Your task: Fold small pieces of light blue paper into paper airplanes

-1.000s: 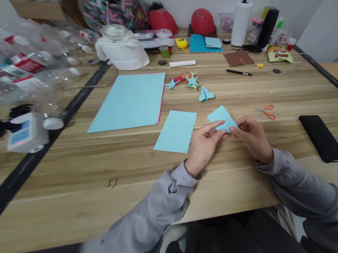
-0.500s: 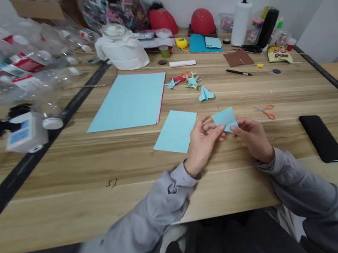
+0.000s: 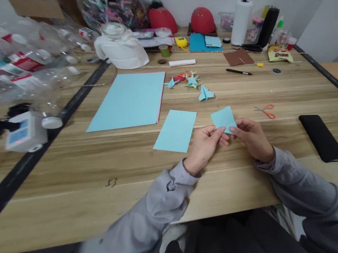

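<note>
I find the left hand (image 3: 203,146) and right hand (image 3: 255,139) pinching the small blue paper (image 3: 223,118) near its lower edge, equally close. It sits between them, extending forward; I note no clear long axis.

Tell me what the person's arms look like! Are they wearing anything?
The left sleeve and right sleeve are long, loose and grey, with soft wrinkles and cuffs at the wrists. They cover both arms. The left grip and right grip are ordinary hands with no gloves.
</note>
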Tool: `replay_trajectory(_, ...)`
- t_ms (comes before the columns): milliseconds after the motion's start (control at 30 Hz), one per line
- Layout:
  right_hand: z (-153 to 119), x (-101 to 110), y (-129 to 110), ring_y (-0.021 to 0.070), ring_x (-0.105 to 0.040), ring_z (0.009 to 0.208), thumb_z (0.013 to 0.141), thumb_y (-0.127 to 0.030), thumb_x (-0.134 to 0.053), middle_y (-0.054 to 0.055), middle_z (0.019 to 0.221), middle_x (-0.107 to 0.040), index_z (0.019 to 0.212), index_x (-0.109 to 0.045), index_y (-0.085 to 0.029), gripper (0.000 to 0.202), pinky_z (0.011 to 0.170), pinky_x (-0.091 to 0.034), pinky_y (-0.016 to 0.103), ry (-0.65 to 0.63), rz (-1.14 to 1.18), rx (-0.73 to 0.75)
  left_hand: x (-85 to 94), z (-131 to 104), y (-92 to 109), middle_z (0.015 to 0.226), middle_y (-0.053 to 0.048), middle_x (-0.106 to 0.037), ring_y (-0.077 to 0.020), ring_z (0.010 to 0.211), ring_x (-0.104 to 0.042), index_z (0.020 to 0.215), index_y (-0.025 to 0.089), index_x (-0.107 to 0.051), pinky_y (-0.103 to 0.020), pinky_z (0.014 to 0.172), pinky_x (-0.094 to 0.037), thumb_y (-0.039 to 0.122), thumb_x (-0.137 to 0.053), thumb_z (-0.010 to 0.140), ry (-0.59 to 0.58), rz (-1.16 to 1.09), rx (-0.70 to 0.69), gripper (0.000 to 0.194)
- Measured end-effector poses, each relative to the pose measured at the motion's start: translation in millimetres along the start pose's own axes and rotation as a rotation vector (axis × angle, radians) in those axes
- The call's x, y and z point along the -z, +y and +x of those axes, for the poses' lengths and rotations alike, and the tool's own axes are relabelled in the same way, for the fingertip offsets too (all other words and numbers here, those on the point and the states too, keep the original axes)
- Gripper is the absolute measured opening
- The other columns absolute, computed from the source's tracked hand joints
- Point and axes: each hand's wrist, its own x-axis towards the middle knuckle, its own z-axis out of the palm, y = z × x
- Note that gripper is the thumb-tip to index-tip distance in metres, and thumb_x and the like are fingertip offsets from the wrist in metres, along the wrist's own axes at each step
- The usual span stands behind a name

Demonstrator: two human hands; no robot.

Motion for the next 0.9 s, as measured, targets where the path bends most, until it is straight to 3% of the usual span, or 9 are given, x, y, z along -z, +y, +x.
replay_trajectory(300, 0.4, -0.2, 0.0, 0.0100, -0.058, 0.055, 0.064, -0.045, -0.086, -0.002, 0.061, -0.067, 0.070, -0.070, -0.019, 0.031, 0.057, -0.047, 0.025, 0.011, 0.013, 0.011, -0.1, 1.1, 1.0, 0.060, -0.006, -0.070, -0.0112, 0.049, -0.062, 0.064, 0.010, -0.067, -0.024, 0.054, -0.053, 0.037, -0.076, 0.076, -0.009, -0.016, 0.036, 0.031)
replay_trajectory(533, 0.8, 1.6, -1.9, 0.0112, -0.056, 0.055, 0.066, -0.046, -0.083, -0.002, 0.058, -0.065, 0.069, -0.069, -0.020, 0.030, 0.057, -0.047, 0.026, 0.047, -0.031, 0.032, 0.6, 0.8, -1.8, 0.074, -0.008, -0.074, -0.0130, 0.057, -0.066, 0.074, 0.010, -0.071, -0.027, 0.058, -0.056, 0.037, -0.086, 0.062, -0.069, -0.068, 0.036, 0.034)
replay_trajectory(900, 2.9, 4.4, 0.2, 0.0111, -0.058, 0.057, 0.064, -0.043, -0.086, -0.002, 0.065, -0.068, 0.071, -0.072, -0.021, 0.027, 0.057, -0.048, 0.026, 0.040, 0.010, 0.045, 0.9, -0.9, 2.0, 0.064, -0.007, -0.070, -0.0128, 0.050, -0.063, 0.066, 0.010, -0.068, -0.025, 0.052, -0.053, 0.048, -0.078, 0.071, -0.097, -0.120, 0.070, 0.040)
